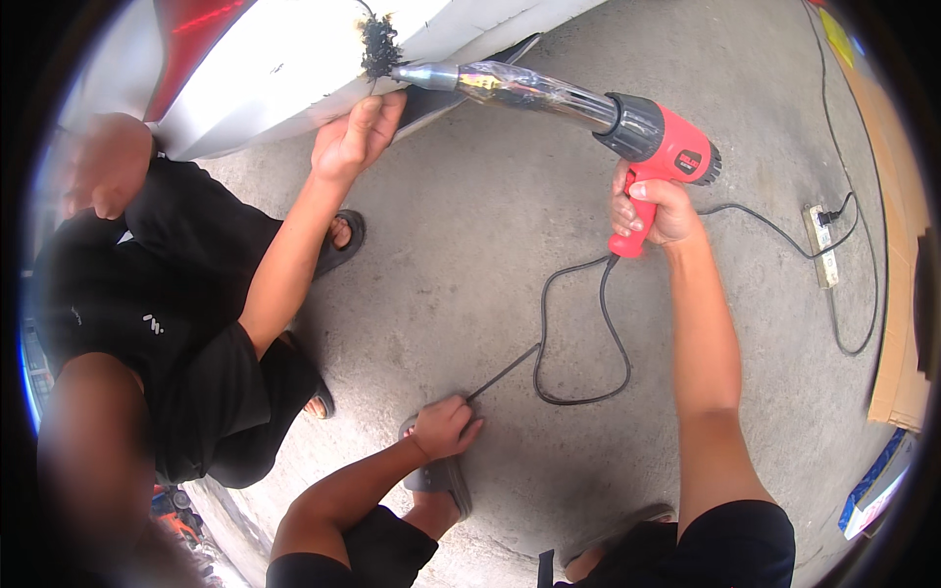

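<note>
My right hand (659,208) grips the red handle of a heat gun (676,147) with a black collar. A long shiny metal tube (534,96) runs from it to the left, ending in a narrow nozzle (427,75). The nozzle's tip meets a charred black clump (379,46) on a white panel (260,73). Low in the middle, my left hand (446,428) is loosely curled beside my shoe, with the black power cord (505,372) running in under its fingers. A co-worker's hand (361,137) has its fingertips at the panel's lower edge, just below the clump.
The co-worker (147,294), in black, crouches at the left, a sandalled foot (341,243) on the concrete floor. The cord loops across the floor between us. At the right lie a white power strip (821,245) with a plug in it and cardboard (894,294).
</note>
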`<state>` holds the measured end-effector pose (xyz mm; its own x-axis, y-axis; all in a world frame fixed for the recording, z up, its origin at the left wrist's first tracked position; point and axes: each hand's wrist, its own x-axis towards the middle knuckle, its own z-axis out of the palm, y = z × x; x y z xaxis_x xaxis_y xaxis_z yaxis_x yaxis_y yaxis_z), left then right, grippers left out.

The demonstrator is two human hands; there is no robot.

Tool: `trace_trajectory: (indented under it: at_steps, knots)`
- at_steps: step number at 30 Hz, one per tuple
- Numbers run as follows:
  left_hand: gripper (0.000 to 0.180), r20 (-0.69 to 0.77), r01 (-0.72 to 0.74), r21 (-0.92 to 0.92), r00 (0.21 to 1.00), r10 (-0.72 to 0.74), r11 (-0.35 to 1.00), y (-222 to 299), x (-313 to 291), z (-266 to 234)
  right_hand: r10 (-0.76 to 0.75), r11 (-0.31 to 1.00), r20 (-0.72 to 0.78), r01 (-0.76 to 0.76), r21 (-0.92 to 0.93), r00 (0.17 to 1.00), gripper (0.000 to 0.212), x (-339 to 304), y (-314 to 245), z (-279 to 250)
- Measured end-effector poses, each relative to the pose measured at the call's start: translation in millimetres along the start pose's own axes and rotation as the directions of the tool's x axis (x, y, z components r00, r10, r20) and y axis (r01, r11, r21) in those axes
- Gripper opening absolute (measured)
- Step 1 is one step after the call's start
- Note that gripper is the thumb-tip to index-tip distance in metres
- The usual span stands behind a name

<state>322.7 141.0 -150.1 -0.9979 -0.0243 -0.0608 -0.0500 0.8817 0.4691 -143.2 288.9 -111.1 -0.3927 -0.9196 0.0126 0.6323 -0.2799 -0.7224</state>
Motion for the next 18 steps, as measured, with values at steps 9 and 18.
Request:
trace_trajectory:
  at_steps: [9,18]
  knots:
    - [0.027,-0.008,0.013,-0.010,1.000,-0.013,1.000,0,0,0,-0.062,0.994,0.009,0.061,0.087,0.998,0.020,-1,9,0]
    - [0.027,0.000,0.025,-0.011,1.000,-0.025,1.000,3,1,-2,0.001,0.998,-0.012,0.000,0.058,1.000,0.018,8,13,5]
